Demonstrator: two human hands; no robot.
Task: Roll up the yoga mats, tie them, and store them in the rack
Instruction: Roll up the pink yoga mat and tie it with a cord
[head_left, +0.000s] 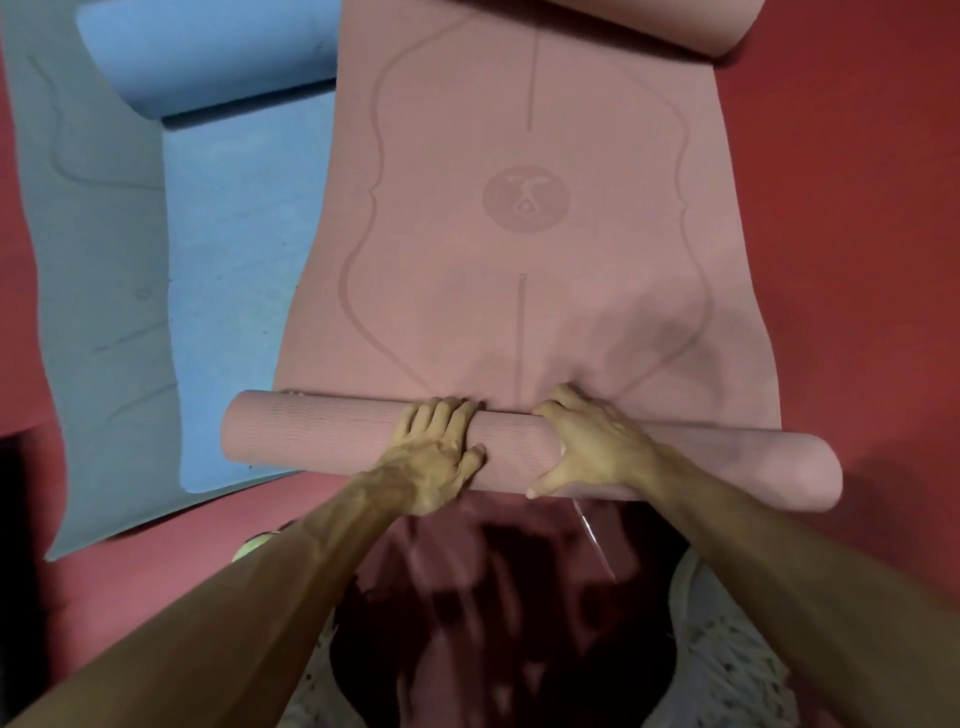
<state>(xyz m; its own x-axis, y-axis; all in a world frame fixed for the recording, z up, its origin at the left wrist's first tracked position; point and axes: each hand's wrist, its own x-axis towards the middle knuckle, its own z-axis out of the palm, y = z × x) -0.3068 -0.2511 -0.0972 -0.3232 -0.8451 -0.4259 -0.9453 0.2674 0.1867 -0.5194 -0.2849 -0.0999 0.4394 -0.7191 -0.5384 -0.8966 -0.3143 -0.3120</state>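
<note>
Mid-roll on the pink mat (519, 260), lying flat toward 12 o'clock on the red floor (857, 260). Rolled end (753, 467) at 6 o'clock, gripped by left hand (436, 452) and right hand (592, 447) with fingers (441, 410) curled over the top. Next, probably: push toward 12 o'clock, keeping edges square. Blue mat (234, 260) at 9 o'clock, not yet tied.
</note>
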